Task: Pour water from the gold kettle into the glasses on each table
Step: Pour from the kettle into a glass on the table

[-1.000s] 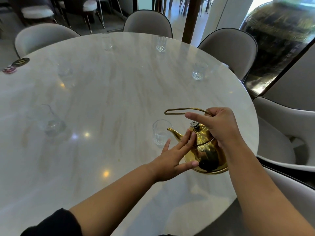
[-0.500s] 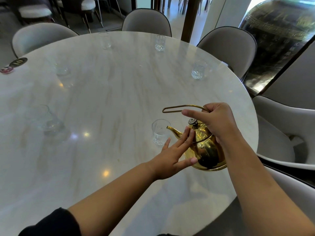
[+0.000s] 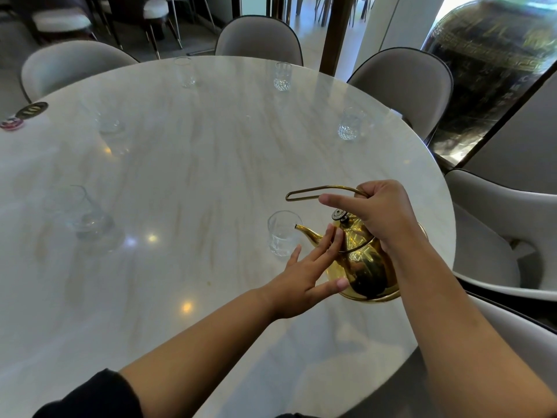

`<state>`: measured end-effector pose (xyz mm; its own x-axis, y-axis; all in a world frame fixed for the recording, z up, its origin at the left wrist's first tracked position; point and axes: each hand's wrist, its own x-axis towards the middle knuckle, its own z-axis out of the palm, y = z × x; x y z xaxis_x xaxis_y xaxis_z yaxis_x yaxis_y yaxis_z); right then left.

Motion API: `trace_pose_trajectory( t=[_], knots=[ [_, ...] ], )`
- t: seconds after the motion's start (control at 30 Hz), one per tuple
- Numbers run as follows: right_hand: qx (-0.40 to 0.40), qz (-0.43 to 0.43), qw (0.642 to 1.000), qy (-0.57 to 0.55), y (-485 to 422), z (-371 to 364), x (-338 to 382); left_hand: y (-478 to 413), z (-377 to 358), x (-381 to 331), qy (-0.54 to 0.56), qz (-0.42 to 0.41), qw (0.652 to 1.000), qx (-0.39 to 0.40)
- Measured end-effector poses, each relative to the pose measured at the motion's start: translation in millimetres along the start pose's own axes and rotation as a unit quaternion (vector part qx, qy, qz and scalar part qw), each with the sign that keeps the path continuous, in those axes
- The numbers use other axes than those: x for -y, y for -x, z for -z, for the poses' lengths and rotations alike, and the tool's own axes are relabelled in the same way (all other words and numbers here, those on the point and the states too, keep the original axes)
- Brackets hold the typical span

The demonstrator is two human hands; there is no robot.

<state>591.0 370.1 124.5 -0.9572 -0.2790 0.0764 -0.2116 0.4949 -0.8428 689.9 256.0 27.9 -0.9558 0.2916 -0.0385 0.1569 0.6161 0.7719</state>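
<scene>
Worktop, round, marble look, is carrying the gold kettle at its near right edge. The kettle is leaning fwd-left; can't tell if its base is touching the top. R hand is gripping the wire handle at its rear end, fingers curled round it, index finger sticking out straight over the lid knob. Spout is pointing left, its tip reaching the rim of the nearest glass, which is standing upright just beside the kettle. Can't tell if water is running. L hand is lying flat against the kettle's left side, fingers straight and touching the shoulder by the spout base, thumb pressing lower on the body; it's grasping nothing. Black sleeve is showing on the L arm.

Five more glasses are standing round the worktop, well apart:
- right-side glass
- far glass
- far-left glass
- left glass, faint
- near-left glass, blurred

Black disc marked "10" and red disc are lying just beside each other at the far left edge. Padded chairs are ringing the worktop. Big dark jar w/ gold pattern is standing behind, upper right.
</scene>
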Motion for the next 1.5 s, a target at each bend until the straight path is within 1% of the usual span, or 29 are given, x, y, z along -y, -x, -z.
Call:
trace_pose_trajectory(
  t=[0.57,1.03,1.17,1.3,1.5],
  knots=[
    [0.004,-0.008,0.999,0.031,1,-1,8,2,1,-1,0.016,0.001,1.0,-0.004],
    [-0.002,-0.003,1.0,0.019,1,1,8,0,2,-2,0.019,0.004,1.0,-0.002],
    [-0.007,0.003,1.0,-0.006,2,2,3,0,2,-3,0.016,0.005,1.0,-0.002],
    [-0.024,-0.016,0.998,-0.052,7,5,-4,-1,1,-3,0.003,0.011,1.0,0.004],
    [-0.054,-0.056,0.982,-0.173,15,7,-24,-4,-4,-3,-0.025,0.006,1.0,0.0]
  ],
)
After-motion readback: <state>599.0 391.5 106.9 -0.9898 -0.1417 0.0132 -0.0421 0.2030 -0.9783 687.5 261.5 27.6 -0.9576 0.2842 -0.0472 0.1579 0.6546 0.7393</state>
